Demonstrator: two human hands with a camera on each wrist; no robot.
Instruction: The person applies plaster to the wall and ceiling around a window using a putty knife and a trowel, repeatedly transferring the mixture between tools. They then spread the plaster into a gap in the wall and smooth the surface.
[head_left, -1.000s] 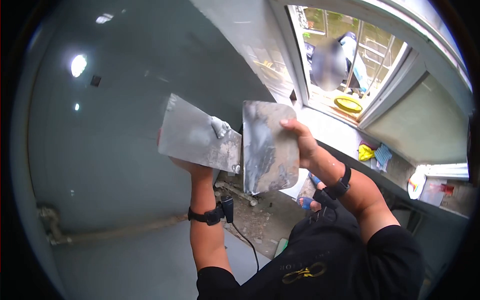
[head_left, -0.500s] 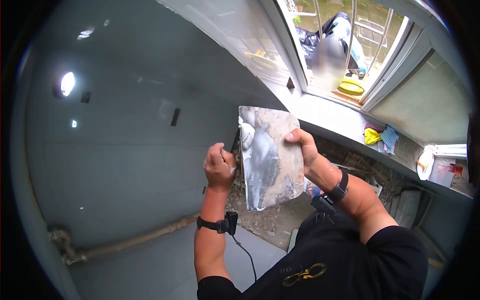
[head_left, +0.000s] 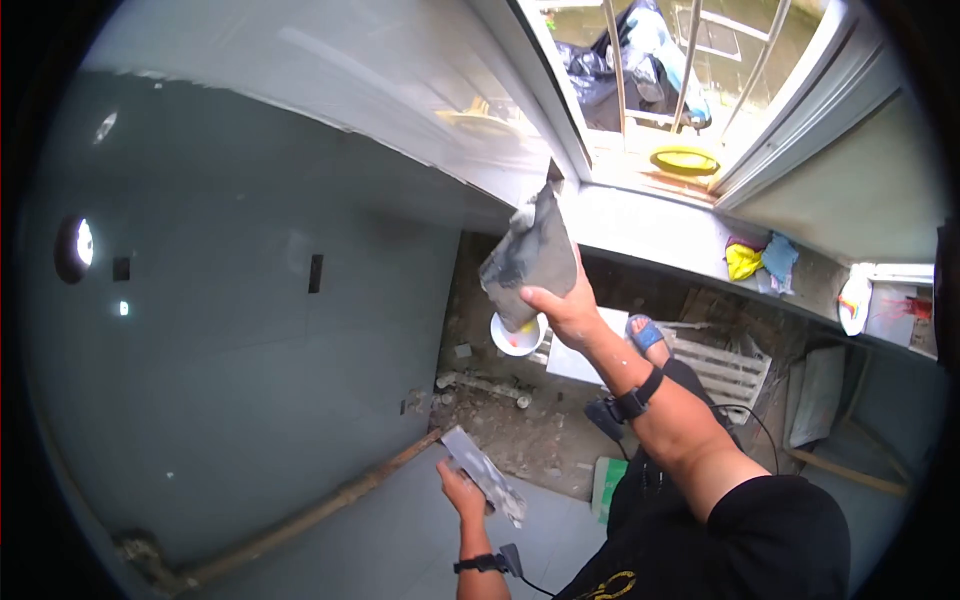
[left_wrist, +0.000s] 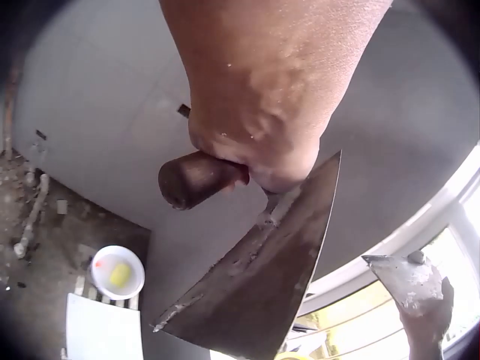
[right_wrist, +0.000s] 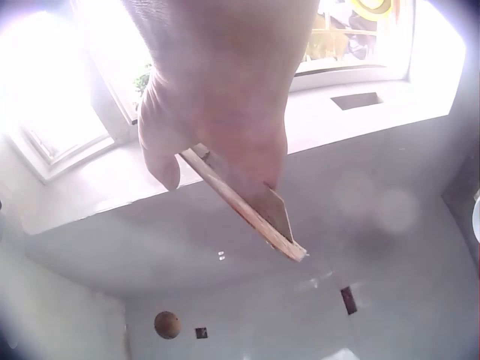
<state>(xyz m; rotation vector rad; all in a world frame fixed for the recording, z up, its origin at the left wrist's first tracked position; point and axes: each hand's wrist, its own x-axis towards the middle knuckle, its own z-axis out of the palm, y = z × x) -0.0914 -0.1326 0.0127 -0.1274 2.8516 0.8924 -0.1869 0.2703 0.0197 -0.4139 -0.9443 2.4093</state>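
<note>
My left hand (head_left: 465, 490) grips a plastering trowel (head_left: 487, 478) low in the head view, its flat blade smeared with grey-white plaster. In the left wrist view the fingers wrap the trowel's brown handle (left_wrist: 196, 180), and the blade (left_wrist: 259, 281) points down and away. Higher up, my right hand (head_left: 572, 305) clasps a flat board (head_left: 535, 262) with rounded corners, thumb over its face. Wet grey plaster covers part of that board, with a pale lump near its upper left edge. From the right wrist, the board (right_wrist: 244, 210) shows edge-on.
A smooth grey wall (head_left: 230, 370) fills the left side, with a pipe (head_left: 310, 525) along its foot. A barred window (head_left: 680, 90) and white sill (head_left: 650, 225) lie ahead, with cloths (head_left: 760, 260) on the sill. Below are a white bowl (head_left: 518, 338) and slatted pallet (head_left: 730, 370).
The trowel blade, earlier against the board, has left it; my left hand has dropped toward the bottom of the view. The right hand has shifted up and left, and the board is tilted.
</note>
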